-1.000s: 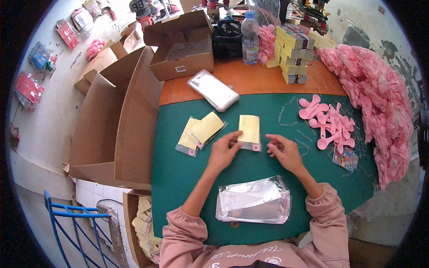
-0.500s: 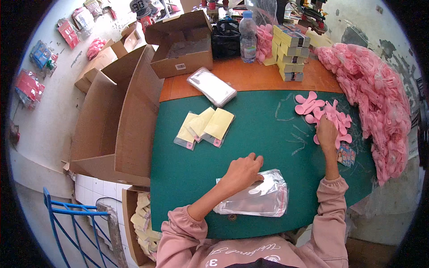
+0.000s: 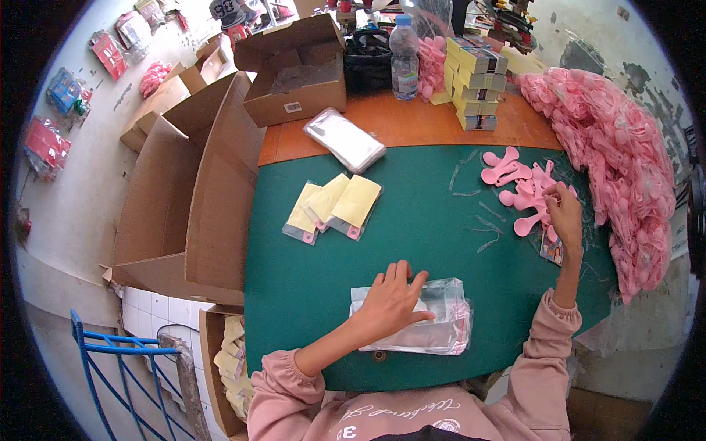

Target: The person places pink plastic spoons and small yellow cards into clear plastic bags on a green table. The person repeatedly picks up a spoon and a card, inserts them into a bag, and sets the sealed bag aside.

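Right hand (image 3: 564,212) just slid rightward over the pink spoons (image 3: 523,197), fingertips bunched, can't tell if gripping; left hand (image 3: 393,301) fanned its fingers across clear plastic bags (image 3: 443,323), so both piles are busy.

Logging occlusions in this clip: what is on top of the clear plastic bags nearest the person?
The left hand lies over the left part of the clear plastic bags; their right end is visible. The surface directly beneath the hand is hidden.
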`<state>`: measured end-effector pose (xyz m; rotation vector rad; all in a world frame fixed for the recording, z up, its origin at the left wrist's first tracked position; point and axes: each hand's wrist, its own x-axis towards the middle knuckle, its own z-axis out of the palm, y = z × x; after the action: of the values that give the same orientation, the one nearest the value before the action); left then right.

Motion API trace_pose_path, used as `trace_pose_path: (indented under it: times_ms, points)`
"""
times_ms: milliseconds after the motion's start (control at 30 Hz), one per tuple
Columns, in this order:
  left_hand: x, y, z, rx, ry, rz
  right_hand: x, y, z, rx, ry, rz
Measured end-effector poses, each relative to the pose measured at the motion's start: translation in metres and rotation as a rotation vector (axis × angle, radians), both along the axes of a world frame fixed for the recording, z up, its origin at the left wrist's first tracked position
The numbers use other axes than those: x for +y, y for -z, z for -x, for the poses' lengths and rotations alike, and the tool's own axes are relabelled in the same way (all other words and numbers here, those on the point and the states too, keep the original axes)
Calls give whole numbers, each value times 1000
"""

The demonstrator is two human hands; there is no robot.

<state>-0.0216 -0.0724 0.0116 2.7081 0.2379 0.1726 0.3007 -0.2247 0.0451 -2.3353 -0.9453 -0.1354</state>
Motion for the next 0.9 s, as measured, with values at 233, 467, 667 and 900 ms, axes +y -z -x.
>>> trace_pose_path:
  times_ms: [233, 467, 667, 900]
  points:
    - [-4, -8, 16, -6, 0, 112, -7, -18, 46, 103, 79, -297]
    - [-3, -17, 15, -41, -13, 451, -14, -62, 117, 407, -180, -347]
    - [0, -10, 19, -106, 24, 440, -31, -73, 168, 440, -496, -264]
    - [17, -24, 16, -34, -7, 796, -25, -54, 188, 87, -613, 173]
